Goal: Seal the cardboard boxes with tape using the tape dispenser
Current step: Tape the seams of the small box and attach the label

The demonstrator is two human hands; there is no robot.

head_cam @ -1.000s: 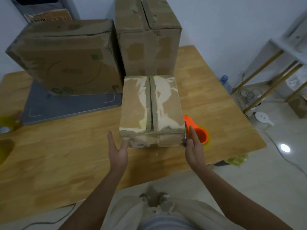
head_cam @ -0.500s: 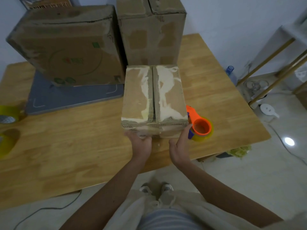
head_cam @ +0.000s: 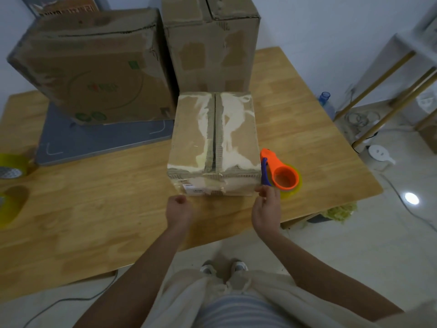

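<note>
At frame centre on the wooden table (head_cam: 118,209), the small scuffed cardboard box (head_cam: 214,143) looks light and stiff, best steadied by its near corners, while the left hand (head_cam: 178,210) is fisted empty and the right hand (head_cam: 267,209) reaches, fingers loosely curled, touching the orange-and-blue plastic tape dispenser (head_cam: 280,174).

No legible text — box label (head_cam: 192,188) and prints blurred

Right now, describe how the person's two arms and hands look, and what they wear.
Both forearms are bare up to the bottom of the frame, with no sleeves showing. The left hand and the right hand carry no gloves, and no watch, ring or band is visible. Below them show a striped top and light beige trousers.
</note>
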